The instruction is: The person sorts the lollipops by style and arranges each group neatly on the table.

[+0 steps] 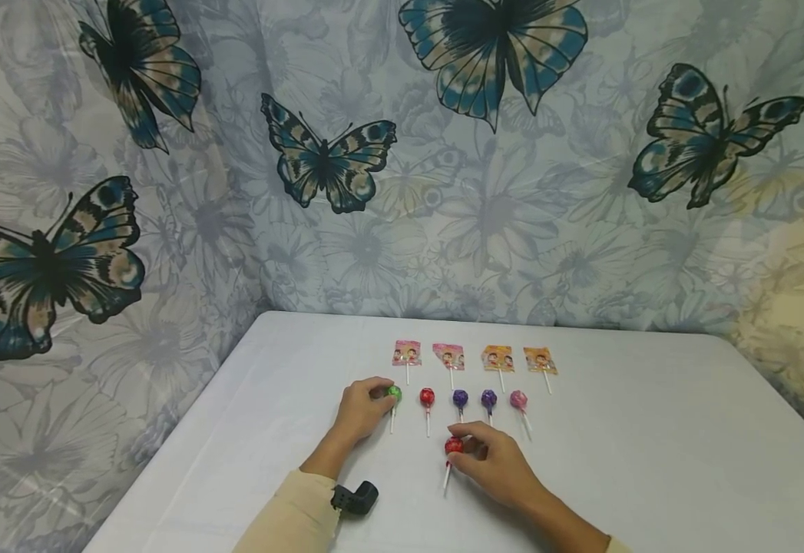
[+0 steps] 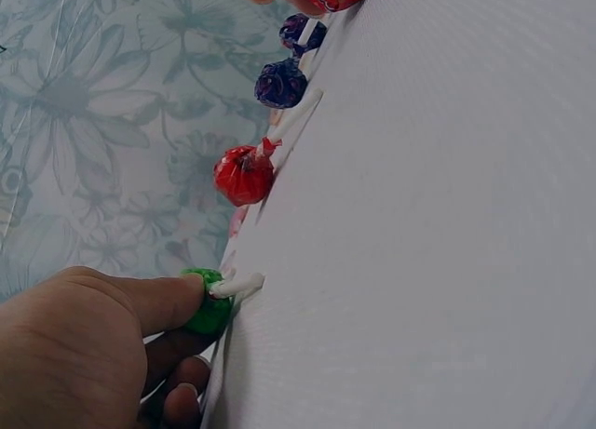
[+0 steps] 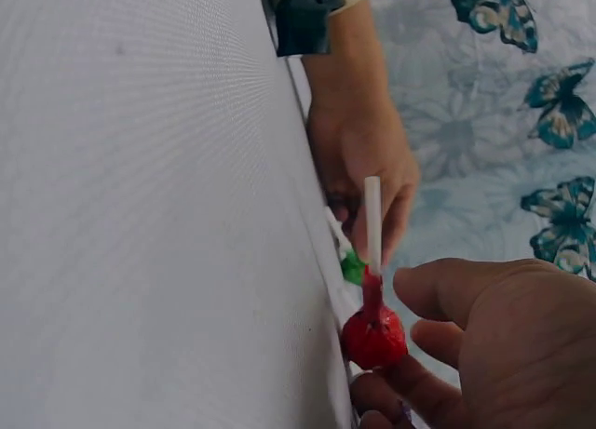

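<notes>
My left hand (image 1: 362,408) pinches the green-wrapped head of a lollipop (image 1: 394,392) at the left end of a row on the white table. The left wrist view shows the thumb against the green wrapper (image 2: 216,315). Closer to me, my right hand (image 1: 498,463) has thumb and fingers curled round a red lollipop (image 1: 453,445), its white stick pointing toward me. Between the hands and beyond lie another red lollipop (image 1: 427,397), two purple lollipops (image 1: 460,398) and a pink lollipop (image 1: 519,399). The right hand partly covers the purple lollipops' sticks.
Behind the row lie flat-wrapped lollipops, two in pink packets (image 1: 407,353) and two in orange packets (image 1: 497,359). A white cloth covers the table (image 1: 650,445). Butterfly-printed fabric (image 1: 512,230) hangs behind and at the sides. A black device (image 1: 355,499) is on the left wrist.
</notes>
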The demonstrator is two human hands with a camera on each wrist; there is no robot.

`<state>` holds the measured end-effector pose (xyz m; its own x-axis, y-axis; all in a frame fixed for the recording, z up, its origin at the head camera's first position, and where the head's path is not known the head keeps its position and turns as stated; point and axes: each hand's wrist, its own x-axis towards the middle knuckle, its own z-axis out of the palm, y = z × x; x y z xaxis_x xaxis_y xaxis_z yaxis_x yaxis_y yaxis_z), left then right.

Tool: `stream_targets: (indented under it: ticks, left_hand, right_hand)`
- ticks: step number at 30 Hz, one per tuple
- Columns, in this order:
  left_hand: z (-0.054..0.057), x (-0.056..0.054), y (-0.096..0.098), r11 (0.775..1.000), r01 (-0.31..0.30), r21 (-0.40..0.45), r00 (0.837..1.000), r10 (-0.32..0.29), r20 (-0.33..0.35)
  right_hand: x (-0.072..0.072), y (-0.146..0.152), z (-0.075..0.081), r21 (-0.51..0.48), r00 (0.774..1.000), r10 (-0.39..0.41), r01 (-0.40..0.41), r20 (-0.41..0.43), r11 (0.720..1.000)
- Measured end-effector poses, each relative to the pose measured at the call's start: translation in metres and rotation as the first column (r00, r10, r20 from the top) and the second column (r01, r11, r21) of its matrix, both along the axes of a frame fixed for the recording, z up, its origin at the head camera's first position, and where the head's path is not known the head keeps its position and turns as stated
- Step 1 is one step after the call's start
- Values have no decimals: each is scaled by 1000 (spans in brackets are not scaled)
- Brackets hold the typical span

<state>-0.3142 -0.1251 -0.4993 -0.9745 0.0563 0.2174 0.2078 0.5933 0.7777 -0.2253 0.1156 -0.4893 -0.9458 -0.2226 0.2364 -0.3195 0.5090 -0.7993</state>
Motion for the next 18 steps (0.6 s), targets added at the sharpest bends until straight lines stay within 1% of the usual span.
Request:
stream_targets:
  ticks: [5,10,13,18]
  left_hand:
    - [0,0,0,1000,1,9,1000,-1,-1]
    - [0,1,0,1000,9,19,1000,-10,4]
    - [0,1,-1,1000,10,14,1000,-10,-1]
    - [0,1,0,1000,8,15,1000,-8,-6]
  right_hand:
    - [0,0,-2,-1,999,15,-15,-30,1000]
    - [1,0,-6,-22,998,50,-51,-49,998]
    - [1,0,-6,-13,998,60,-60,-32,998]
    - [3,0,-3,22,998,64,-64,-12,998]
